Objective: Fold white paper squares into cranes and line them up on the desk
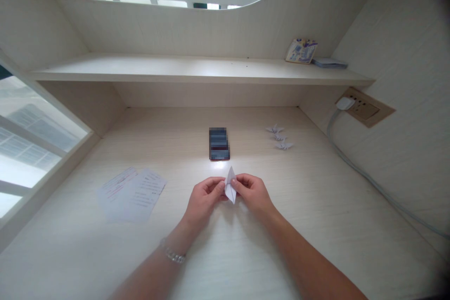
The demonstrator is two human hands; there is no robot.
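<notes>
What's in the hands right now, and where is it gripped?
A folded white paper, pinched near mid-length: left hand at its left side, right hand at its right.

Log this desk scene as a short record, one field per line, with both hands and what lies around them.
Left hand: grips the left side of the folded paper
Right hand: grips its right side
Left wrist: bracelet
Beyond the hands: dark phone-like rectangle, screen blurred
Right on the desk: three small folded paper figures
Left on the desk: printed sheets, text unreadable
Shelf: colorful packet at its right
Right wall: outlet, white plug in it
</notes>
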